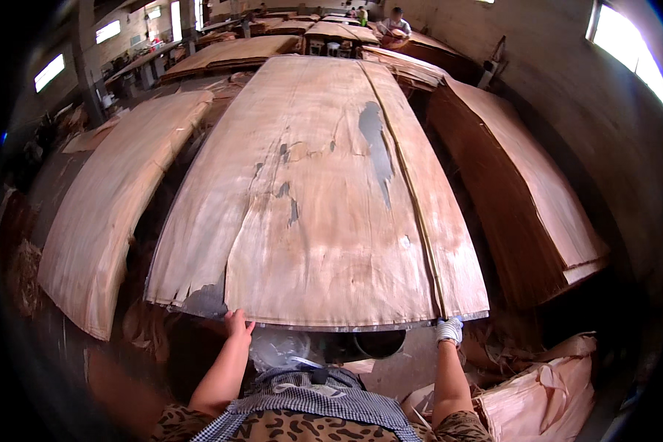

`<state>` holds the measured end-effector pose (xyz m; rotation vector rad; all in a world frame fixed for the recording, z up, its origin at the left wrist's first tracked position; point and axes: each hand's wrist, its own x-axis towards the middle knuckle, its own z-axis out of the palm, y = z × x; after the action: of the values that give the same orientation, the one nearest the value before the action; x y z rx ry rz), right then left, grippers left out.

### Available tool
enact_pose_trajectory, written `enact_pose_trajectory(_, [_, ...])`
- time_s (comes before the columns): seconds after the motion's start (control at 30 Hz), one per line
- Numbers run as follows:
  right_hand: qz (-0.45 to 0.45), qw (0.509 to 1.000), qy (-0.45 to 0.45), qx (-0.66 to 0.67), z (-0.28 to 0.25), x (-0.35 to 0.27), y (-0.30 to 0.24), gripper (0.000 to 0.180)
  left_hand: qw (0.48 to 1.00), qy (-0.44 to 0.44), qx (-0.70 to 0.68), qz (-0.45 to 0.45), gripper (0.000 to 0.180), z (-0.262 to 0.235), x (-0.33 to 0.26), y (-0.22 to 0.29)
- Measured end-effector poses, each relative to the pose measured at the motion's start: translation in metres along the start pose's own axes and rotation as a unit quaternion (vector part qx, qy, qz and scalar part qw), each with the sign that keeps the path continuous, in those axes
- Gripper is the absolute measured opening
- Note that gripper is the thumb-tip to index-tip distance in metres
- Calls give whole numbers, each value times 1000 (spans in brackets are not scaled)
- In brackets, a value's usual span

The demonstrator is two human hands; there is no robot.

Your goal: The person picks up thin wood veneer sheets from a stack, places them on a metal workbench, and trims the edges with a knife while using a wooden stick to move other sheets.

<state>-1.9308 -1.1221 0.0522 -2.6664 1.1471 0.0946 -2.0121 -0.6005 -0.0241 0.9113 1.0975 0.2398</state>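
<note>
**Two hands at the near edge of a veneer sheet**

Head view only. Much lost to the dark fisheye rim: corners black, left side murky, floor under the stacks hard to read. Fingertips of both hands tucked under or against the sheet's edge, so exact grip partly hidden. Something pale and crinkled, maybe plastic film, half concealed below the edge between the forearms, beside a dark round opening; cannot tell what either is.

Large veneer sheet [324, 199] spread flat across the middle, near edge straight above the two hands. Bare left hand [237, 324] pressed up against that edge, fingers curled onto it near a torn grey corner patch. Right hand [449, 330] in a white glove, closed on the edge near the right corner, where a narrow strip [438, 221] lies alongside the main sheet, split from it by a long dark seam.

Thin, pale pinkish-brown wood, grain running lengthwise, surface marked by grey knots, blotches and cracks; near edge ragged at the left. Similar veneer stacks at left [118, 199] and right [523, 191], the right one showing dark layered sides. Loose curled scraps [545, 398] at lower right. Checked apron [317, 401] over a spotted garment at the bottom edge. More stacks and a distant seated person [396, 22] at the top.
</note>
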Motion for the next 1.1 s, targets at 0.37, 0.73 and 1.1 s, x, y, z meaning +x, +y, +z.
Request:
enact_pose_trajectory(0.37, [-108,989,-45,93,18,45,18,47,993,71,-80,-47,52,12,-6,0])
enact_pose_trajectory(0.73, [-125,992,9,23,16,15,-5,26,969,-179,-142,-92,74,19,-20,-10])
enact_pose_trajectory(1.1, [-121,991,18,58,11,20,-16,28,999,-21,-32,-34,30,38,22,-32])
